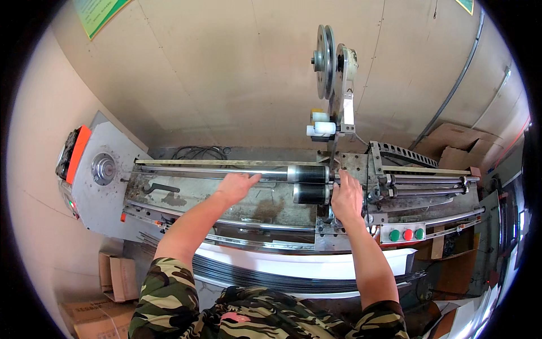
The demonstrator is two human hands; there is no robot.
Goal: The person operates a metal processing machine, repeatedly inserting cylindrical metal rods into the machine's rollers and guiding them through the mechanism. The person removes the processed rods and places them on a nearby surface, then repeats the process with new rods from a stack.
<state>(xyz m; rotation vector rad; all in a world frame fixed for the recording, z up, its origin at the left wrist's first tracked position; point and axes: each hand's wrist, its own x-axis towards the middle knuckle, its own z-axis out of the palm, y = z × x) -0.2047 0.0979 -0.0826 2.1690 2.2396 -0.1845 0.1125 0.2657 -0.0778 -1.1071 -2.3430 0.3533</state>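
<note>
A long bench machine lies before me, with a thin dark rod [209, 179] running lengthwise along its bed. My left hand [237, 186] is closed, its fingertips at the rod left of two black rollers [307, 173]. Beside the rollers' right ends, my right hand [346, 196] rests at the upright metal carriage [353, 164]. Its fingers are bent together there, and whatever they grip is hidden. Below both forearms, a bundle of thin black rods [282, 277] lies in a white trough [316, 261].
A hook spanner [164, 187] lies on the bed near the round chuck [103, 169]. Right of my right forearm sits a button box [402, 234]. A large pulley wheel [323, 62] rises above the carriage. Cardboard boxes [121, 278] stand at lower left.
</note>
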